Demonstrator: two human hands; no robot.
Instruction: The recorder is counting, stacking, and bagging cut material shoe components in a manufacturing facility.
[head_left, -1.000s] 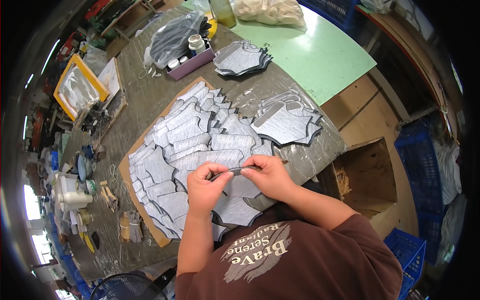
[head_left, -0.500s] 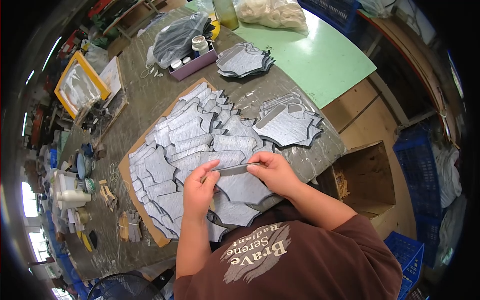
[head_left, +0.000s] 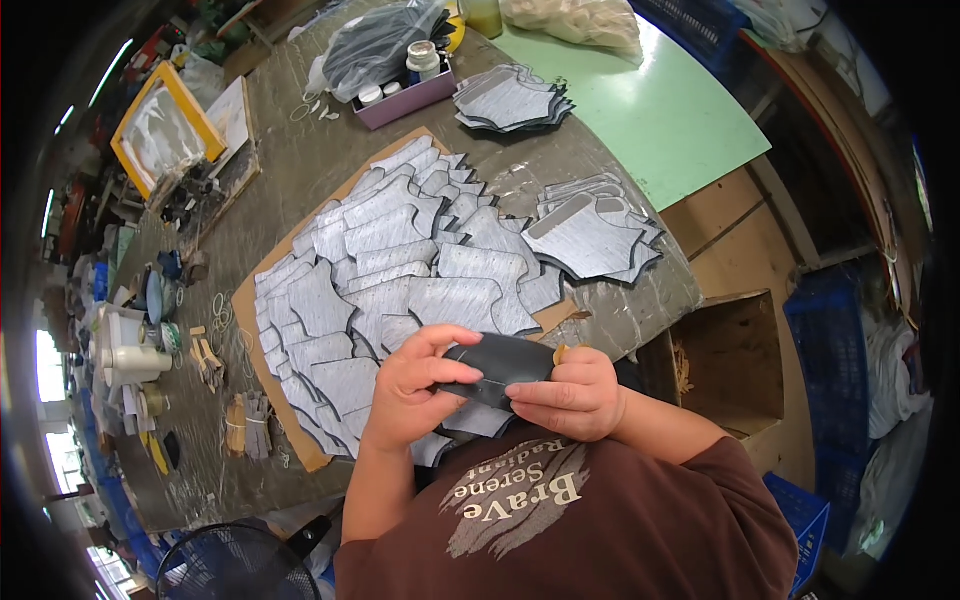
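Both hands pinched one dark cut piece (head_left: 497,366) above the counter's near edge. The left hand (head_left: 412,390) clamped its left end and the right hand (head_left: 572,394) its right end, so its long axis ran left to right between them, over the grey pieces (head_left: 400,270) spread on cardboard (head_left: 262,330).

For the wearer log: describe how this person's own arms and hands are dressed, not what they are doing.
Both the left hand and the right hand are bare: no gloves, and no rings or watch that can be made out. The forearms are uncovered too. The right arm comes out of a short brown sleeve of a T-shirt with pale lettering on its chest. The left sleeve is out of view.
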